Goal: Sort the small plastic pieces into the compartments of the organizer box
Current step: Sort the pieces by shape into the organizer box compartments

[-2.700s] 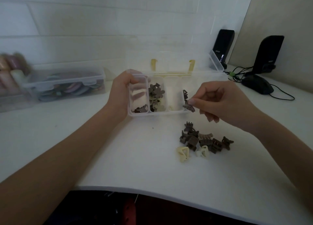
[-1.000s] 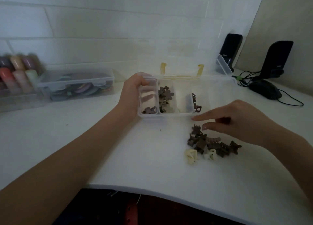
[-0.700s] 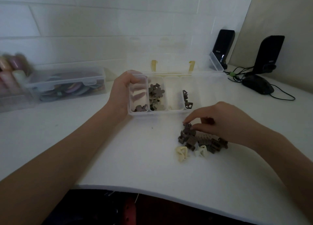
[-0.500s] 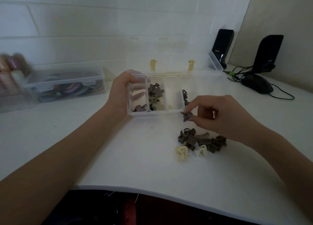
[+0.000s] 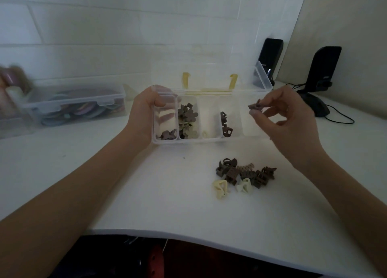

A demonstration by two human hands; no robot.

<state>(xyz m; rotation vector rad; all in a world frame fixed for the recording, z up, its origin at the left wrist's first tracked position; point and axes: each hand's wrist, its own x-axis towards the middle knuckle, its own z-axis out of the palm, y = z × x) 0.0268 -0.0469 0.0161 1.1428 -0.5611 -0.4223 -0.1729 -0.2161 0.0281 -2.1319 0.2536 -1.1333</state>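
A clear organizer box (image 5: 209, 140) with its lid up stands mid-table, split into several compartments. Brown clips fill the second compartment (image 5: 187, 118), a few lie in the first (image 5: 166, 135) and the fourth (image 5: 225, 124). My left hand (image 5: 144, 112) grips the box's left end, fingers curled over its rim. My right hand (image 5: 287, 118) hovers over the box's right end and pinches a small brown clip (image 5: 255, 105) between thumb and fingertips. A loose pile of brown clips (image 5: 245, 173) with two cream ones (image 5: 221, 187) lies in front of the box.
A clear lidded box (image 5: 77, 108) of coloured items sits at the left by blurred bottles. Two black speakers (image 5: 323, 68) and a black mouse (image 5: 316, 108) with cables stand at the right. The table's front edge (image 5: 188, 236) curves close to me.
My right hand dropped a clip in the fourth compartment, went down to the pile, picked a brown clip and lifted it up over the box's right end. My left hand stayed on the box.
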